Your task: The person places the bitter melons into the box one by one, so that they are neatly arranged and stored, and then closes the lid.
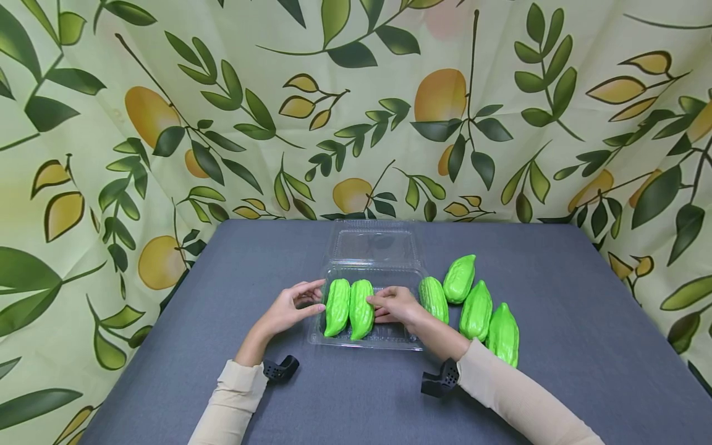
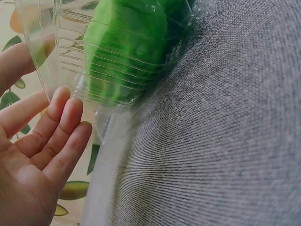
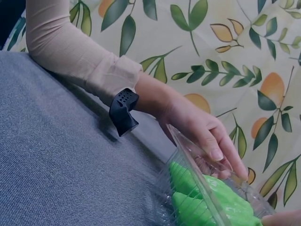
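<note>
Two green bitter melons, a left one (image 1: 337, 307) and a right one (image 1: 362, 309), lie side by side in the left half of a clear plastic clamshell box (image 1: 397, 339). My right hand (image 1: 403, 306) reaches into the box from the right. Its fingertips touch the right side of the right melon. At the box's left wall is my left hand (image 1: 289, 309), thumb and fingers apart and holding nothing. In the left wrist view, its fingers (image 2: 61, 146) lie loosely bent beside the ribbed wall. The right wrist view shows its thumb by the rim.
The box's lid (image 1: 374, 244) is tipped back toward the patterned curtain (image 1: 311, 142). Right of the box, several more bitter melons (image 1: 476, 311) lie on the grey tabletop (image 1: 356, 395); one melon (image 1: 433, 298) overlaps the box's right edge in the head view.
</note>
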The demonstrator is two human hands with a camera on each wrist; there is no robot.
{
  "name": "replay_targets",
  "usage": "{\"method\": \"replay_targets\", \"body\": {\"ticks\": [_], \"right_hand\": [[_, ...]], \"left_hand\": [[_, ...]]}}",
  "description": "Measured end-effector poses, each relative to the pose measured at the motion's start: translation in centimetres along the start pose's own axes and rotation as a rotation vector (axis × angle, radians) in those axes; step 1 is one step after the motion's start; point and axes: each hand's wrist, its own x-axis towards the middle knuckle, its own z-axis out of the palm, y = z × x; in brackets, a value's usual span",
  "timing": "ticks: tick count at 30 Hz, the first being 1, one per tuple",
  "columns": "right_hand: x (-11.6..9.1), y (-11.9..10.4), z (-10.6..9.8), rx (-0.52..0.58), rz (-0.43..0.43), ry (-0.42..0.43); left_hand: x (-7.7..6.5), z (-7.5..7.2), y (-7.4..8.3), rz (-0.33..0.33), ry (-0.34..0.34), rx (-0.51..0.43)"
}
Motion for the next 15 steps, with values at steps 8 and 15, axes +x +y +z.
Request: {"method": "replay_targets", "body": {"ticks": [8, 15], "right_hand": [[-0.50, -0.28, -0.55, -0.036, -0.009, 0.021], [-0.66, -0.14, -0.84, -0.028, -0.021, -0.026]], "left_hand": [[0.03, 0.02, -0.06, 0.000, 0.000, 0.005], [0.03, 0.02, -0.15, 0.006, 0.003, 0.008]]}}
